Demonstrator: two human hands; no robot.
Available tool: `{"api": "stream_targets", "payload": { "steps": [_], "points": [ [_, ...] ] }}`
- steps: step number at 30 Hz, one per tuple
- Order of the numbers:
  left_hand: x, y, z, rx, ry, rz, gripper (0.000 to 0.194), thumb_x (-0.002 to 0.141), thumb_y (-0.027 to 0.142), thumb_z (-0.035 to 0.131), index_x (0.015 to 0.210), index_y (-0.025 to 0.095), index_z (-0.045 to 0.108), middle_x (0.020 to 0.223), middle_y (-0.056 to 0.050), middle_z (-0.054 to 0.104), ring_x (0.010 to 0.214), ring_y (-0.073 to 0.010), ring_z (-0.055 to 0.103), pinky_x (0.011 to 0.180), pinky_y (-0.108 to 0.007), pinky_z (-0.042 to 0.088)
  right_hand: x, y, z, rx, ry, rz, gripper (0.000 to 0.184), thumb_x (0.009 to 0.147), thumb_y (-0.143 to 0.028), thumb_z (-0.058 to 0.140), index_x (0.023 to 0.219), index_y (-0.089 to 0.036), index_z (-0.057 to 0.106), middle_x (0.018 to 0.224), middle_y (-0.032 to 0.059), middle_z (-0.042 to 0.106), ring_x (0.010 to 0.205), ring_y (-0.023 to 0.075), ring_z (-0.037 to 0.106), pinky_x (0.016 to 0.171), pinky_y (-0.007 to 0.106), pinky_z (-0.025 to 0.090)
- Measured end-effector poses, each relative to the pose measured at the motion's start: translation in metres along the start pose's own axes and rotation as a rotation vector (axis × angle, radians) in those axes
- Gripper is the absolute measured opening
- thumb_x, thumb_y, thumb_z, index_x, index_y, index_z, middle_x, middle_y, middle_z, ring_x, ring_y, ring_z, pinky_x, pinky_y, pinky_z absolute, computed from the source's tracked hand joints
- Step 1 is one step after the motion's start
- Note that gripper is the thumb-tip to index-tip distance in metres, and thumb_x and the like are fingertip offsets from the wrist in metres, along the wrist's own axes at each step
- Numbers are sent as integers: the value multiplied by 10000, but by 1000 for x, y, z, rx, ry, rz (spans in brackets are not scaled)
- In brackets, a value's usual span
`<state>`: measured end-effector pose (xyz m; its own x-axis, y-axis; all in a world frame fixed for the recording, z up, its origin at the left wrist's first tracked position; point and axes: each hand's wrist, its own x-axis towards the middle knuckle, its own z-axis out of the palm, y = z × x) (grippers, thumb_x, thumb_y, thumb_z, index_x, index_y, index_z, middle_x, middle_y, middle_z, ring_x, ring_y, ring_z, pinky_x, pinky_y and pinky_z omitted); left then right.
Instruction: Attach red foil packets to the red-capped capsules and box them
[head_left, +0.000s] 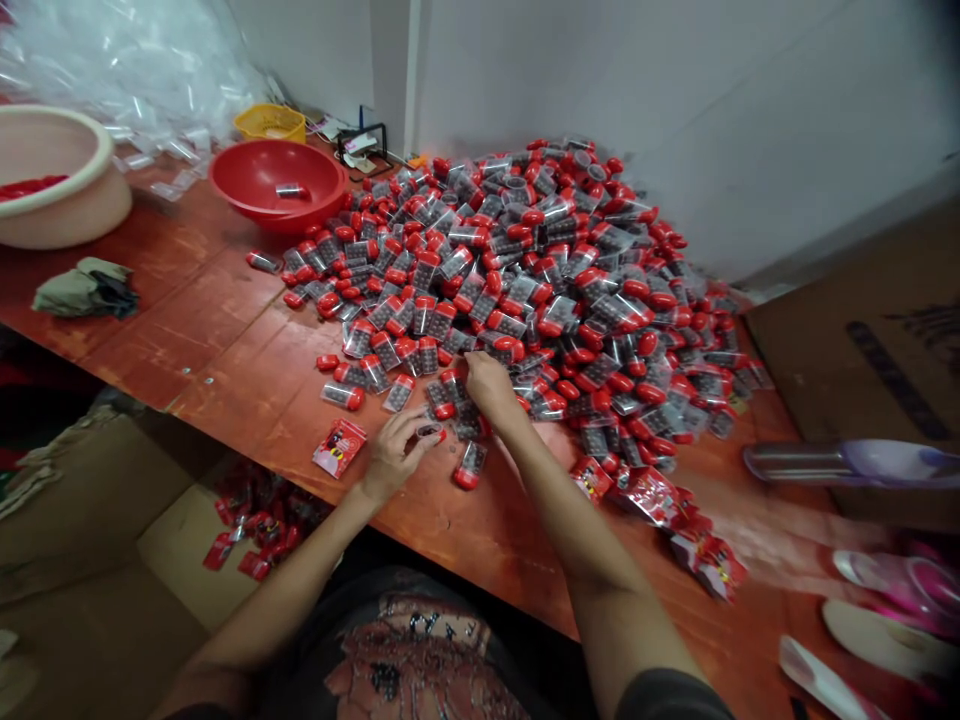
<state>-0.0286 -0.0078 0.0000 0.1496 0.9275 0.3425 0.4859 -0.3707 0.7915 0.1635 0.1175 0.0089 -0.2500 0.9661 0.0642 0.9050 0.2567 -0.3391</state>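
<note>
My left hand (394, 452) is low over the table's front part, its fingers closed round a small clear tube with a red end (430, 431), seen nearly end-on. My right hand (491, 388) reaches to the front of a big heap of red-capped clear tubes (517, 270) filled with dark round pieces. Its fingertips are pinched together; what lies between them is hidden. One loose red-capped tube (470, 465) rests between my forearms. Just left of my left hand lies a red printed packet (340, 447).
At the left stand a red bowl (262, 165) holding a tube, a cream basin (82, 215) and a crumpled cloth (84, 288). Below the table edge, an open carton (176, 540) holds red packets. More packets (652, 497), a clear scoop (806, 465) and a cardboard box (862, 340) are at right.
</note>
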Motion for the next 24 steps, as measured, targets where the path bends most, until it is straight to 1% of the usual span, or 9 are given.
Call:
{"api": "stream_targets", "payload": {
  "steps": [3,5,8,10,13,15,18,21,24],
  "points": [
    [0,0,2,-8,-11,1,200,895,303,572,1067,228,640,1209,-76,647,1174,-201,578,1010,-417,472,15,1,3,-31,13,30,471,868,-44,345,1294,-89,541,1302,209,588,1113,267,611,947,361,469],
    [-1,-1,3,-11,-9,0,203,890,302,581,1071,229,638,1207,-76,649,1176,-204,577,1012,-424,471,21,-1,7,-47,22,44,505,864,-37,322,1338,-62,494,1389,232,512,1161,283,590,968,382,464],
    [-2,-4,5,-16,0,0,199,887,293,586,1067,226,640,1198,-78,653,1170,-206,581,1008,-426,474,26,-6,14,-70,22,59,487,890,-62,290,1330,-53,498,1402,250,491,1160,295,591,961,402,475],
    [-3,-5,6,-19,3,8,193,887,282,587,1063,222,641,1192,-78,656,1167,-205,583,1008,-422,475,28,-9,20,-91,17,66,490,901,-71,282,1352,-49,473,1422,264,460,1172,300,584,959,412,478],
    [-3,-6,7,-22,8,25,194,880,273,597,1061,218,642,1173,-77,665,1153,-209,591,996,-418,482,30,-11,27,-123,-12,46,487,921,-97,295,1382,-14,429,1449,295,407,1237,317,538,997,419,455],
    [-3,-7,8,-27,13,33,199,876,271,604,1063,215,642,1170,-78,666,1149,-212,592,993,-418,484,30,-11,28,-143,-43,14,486,936,-118,298,1396,-11,412,1455,288,402,1274,312,507,1020,405,438],
    [-3,-7,8,-39,11,37,202,877,265,603,1067,213,642,1181,-81,661,1155,-213,587,1001,-420,477,28,-10,23,-173,-90,-48,486,941,-114,299,1413,-67,409,1464,235,414,1280,272,502,1032,356,425],
    [-3,-7,8,-49,8,37,199,881,266,596,1067,214,642,1180,-80,660,1155,-214,588,1000,-424,478,25,-10,13,-206,-132,-109,468,946,-124,314,1396,-126,442,1414,195,477,1195,247,557,984,318,450],
    [-3,-6,8,-52,9,37,200,883,276,593,1067,214,640,1167,-80,663,1157,-217,588,1000,-428,475,22,-12,6,-242,-166,-150,442,959,-153,310,1370,-144,471,1305,184,554,1078,244,601,902,310,483]
  ]
}}
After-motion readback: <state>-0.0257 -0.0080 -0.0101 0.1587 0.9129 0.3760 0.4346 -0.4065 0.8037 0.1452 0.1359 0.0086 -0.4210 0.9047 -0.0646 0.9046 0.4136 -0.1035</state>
